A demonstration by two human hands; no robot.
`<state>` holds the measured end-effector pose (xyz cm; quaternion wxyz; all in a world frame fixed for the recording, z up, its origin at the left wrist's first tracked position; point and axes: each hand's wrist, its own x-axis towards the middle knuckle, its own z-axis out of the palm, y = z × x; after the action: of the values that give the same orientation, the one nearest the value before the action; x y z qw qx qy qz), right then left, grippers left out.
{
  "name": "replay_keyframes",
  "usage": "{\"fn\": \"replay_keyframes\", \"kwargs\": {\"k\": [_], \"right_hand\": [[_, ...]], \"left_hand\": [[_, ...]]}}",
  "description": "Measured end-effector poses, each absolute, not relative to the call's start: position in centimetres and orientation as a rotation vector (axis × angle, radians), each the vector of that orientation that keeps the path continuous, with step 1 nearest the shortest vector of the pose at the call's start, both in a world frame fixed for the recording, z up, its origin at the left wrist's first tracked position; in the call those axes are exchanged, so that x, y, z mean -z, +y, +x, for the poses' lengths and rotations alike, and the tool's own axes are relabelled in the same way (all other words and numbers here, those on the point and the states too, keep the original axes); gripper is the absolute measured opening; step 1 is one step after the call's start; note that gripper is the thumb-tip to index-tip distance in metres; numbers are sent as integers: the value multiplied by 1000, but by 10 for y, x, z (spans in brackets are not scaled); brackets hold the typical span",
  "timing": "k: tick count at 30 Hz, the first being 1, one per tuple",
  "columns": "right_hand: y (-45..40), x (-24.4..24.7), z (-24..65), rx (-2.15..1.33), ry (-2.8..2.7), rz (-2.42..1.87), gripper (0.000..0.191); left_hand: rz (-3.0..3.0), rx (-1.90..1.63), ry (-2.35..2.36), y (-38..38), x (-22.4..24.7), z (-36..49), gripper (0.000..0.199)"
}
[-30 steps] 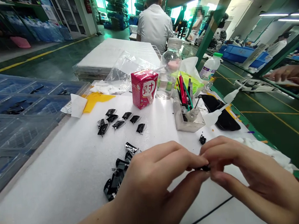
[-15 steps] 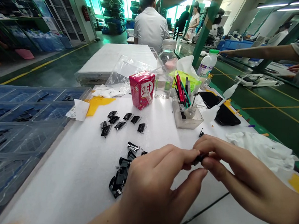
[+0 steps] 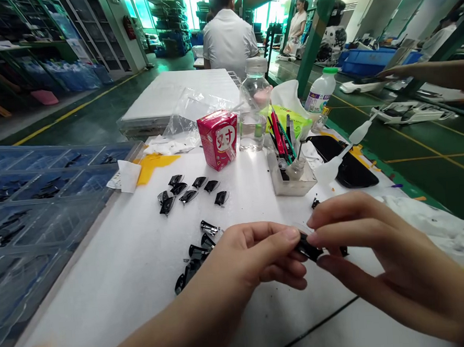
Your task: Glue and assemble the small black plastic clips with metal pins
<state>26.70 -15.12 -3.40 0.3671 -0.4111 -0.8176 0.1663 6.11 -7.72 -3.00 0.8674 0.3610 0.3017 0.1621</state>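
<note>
Between the two hands, raised over the white surface, is a small glossy black plastic part. The left hand pinches one end between thumb and forefinger, its remaining fingers loosely curled. The right hand closes thumb and fingertips lightly on the opposite end. Support both ends evenly, use fingertip pressure only, and avoid twisting; the gloss finish probably marks easily. Fine detail on the part is too small to tell. Beyond the left hand, and partly hidden by it, lies a cluster of dark parts. Farther out, black pieces with clear edges lie spread on the surface. Allow elbow and wrist clearance from the open-topped tool holder ahead.
</note>
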Motion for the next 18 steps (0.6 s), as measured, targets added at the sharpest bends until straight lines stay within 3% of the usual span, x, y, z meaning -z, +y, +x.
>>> {"fn": "replay_keyframes", "kwargs": {"k": [10, 18], "right_hand": [[-150, 26, 255, -82, -2206, -1046, 21], [-156, 27, 253, -95, -2276, -971, 26]], "left_hand": [[727, -219, 578, -74, 31, 61, 14], [731, -186, 603, -76, 35, 62, 16]]}}
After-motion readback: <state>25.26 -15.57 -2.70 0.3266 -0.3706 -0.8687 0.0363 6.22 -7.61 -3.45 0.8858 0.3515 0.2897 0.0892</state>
